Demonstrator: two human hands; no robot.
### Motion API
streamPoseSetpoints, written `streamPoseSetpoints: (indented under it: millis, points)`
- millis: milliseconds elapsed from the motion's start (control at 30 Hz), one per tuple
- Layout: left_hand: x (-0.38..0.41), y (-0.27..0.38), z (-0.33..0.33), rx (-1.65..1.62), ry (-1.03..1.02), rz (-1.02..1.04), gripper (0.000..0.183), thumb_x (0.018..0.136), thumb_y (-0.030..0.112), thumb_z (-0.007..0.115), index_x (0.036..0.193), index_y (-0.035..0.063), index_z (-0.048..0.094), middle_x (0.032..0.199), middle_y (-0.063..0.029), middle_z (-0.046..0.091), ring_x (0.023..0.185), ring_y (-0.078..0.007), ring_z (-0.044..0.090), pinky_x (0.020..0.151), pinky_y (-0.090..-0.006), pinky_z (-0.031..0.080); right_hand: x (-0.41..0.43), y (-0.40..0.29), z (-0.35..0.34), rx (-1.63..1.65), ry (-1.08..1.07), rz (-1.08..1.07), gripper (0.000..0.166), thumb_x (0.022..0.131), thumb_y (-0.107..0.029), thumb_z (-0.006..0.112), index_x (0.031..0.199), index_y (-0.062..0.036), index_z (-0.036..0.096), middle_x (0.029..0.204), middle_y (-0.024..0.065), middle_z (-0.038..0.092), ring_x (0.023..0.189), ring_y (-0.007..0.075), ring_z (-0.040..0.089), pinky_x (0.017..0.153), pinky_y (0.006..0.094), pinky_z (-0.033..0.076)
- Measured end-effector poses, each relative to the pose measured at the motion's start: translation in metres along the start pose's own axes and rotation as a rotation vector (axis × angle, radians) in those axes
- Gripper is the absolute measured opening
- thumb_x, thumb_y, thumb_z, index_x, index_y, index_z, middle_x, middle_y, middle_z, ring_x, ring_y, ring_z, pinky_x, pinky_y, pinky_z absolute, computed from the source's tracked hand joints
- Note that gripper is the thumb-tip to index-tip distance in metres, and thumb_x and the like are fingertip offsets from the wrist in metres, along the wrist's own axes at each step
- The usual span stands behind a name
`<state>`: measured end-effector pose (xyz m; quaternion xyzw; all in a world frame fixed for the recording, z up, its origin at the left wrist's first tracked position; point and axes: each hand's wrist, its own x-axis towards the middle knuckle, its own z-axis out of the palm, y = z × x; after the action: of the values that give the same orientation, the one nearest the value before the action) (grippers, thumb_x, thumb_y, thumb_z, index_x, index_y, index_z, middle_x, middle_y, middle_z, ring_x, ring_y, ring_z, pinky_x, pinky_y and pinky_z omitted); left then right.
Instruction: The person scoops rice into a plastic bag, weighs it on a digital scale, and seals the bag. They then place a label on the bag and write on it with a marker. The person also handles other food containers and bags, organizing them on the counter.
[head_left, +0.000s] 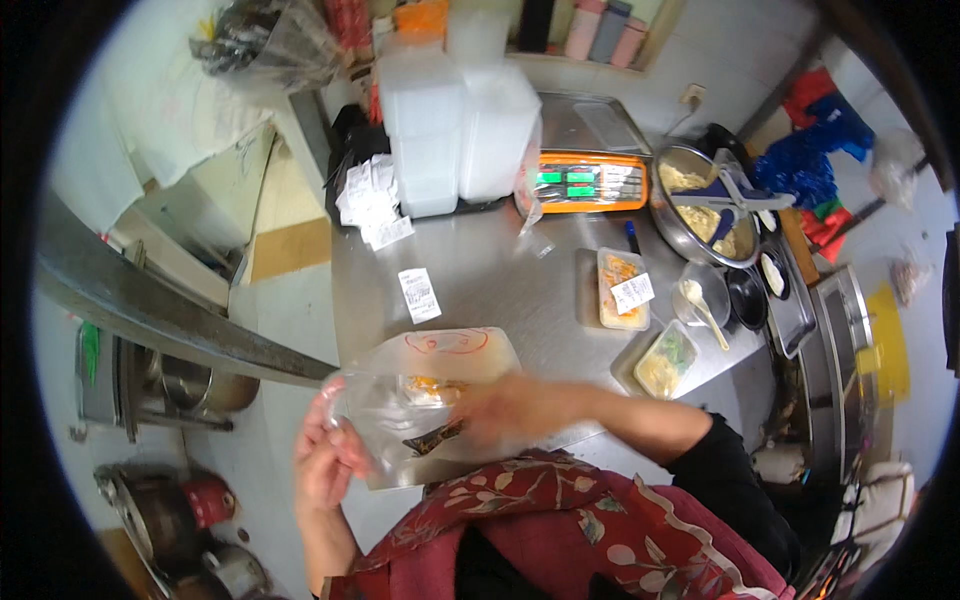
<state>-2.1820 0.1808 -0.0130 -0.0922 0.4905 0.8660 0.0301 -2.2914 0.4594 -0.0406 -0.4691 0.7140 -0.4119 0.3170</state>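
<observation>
A clear plastic bag (375, 390) with a red smiling-face print lies at the table's near edge, its mouth towards me. My left hand (330, 450) pinches the bag's left edge. A food container (429, 391) with orange shreds shows through the film. My right hand (499, 412), blurred, is at the bag's opening beside a small dark packet (433, 440); whether the fingers grip the packet cannot be made out. To the right, a lidded food container (621, 274) carries a printed slip (632, 292). Nearer me is another container (666, 360) with greens and pale food.
Stacked white plastic containers (461, 135) stand at the back beside crumpled paper slips (367, 196). A single slip (420, 295) lies on the steel table (517, 277). At right are a metal bowl (705, 210), a tub with a spoon (701, 292) and a marker (631, 237).
</observation>
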Motion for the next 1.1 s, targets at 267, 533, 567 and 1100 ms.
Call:
streamPoseSetpoints:
  millis: [267,533,567,1100]
  points:
    - [0.017,0.012,0.011,0.643,0.467,0.237,0.050,0.081,0.005,0.059,0.127,0.0009,0.040,0.100,-0.0109,0.058,0.092,-0.0214,0.056,0.084,-0.0316,0.043,-0.196,0.260,-0.224,-0.916,0.634,1.237,0.032,0.081,-0.023,0.048,0.092,0.0032,0.063,0.088,0.0249,0.062,0.088,0.0418,0.059,0.080,0.0467,0.047]
    - [-0.032,-0.002,0.062,1.485,-0.323,0.416,0.038,0.072,0.009,0.066,0.107,0.0009,0.054,0.100,-0.0142,0.057,0.098,-0.0314,0.056,0.084,-0.0410,0.047,-0.188,0.310,-0.247,-0.431,0.553,1.425,0.029,0.077,-0.021,0.056,0.084,0.0067,0.061,0.070,0.0221,0.063,0.054,0.0300,0.063,0.049,0.0377,0.051]
    - [-0.029,-0.011,0.058,1.567,-0.353,0.366,0.039,0.072,0.010,0.064,0.108,0.0015,0.054,0.102,-0.0142,0.056,0.100,-0.0308,0.055,0.087,-0.0403,0.045,-0.190,0.314,-0.249,-0.442,0.569,1.402,0.027,0.076,-0.019,0.058,0.086,0.0071,0.059,0.068,0.0218,0.062,0.048,0.0287,0.062,0.041,0.0364,0.051]
    - [0.017,-0.112,-0.032,1.527,-0.667,0.602,0.020,0.063,0.014,0.060,0.083,0.0103,0.056,0.094,-0.0075,0.053,0.090,-0.0246,0.051,0.081,-0.0366,0.039,-0.010,-0.033,-0.034,-0.373,-0.044,0.351,0.030,0.075,-0.017,0.068,0.101,-0.0060,0.058,0.063,0.0104,0.055,0.059,0.0172,0.055,0.055,0.0313,0.043]
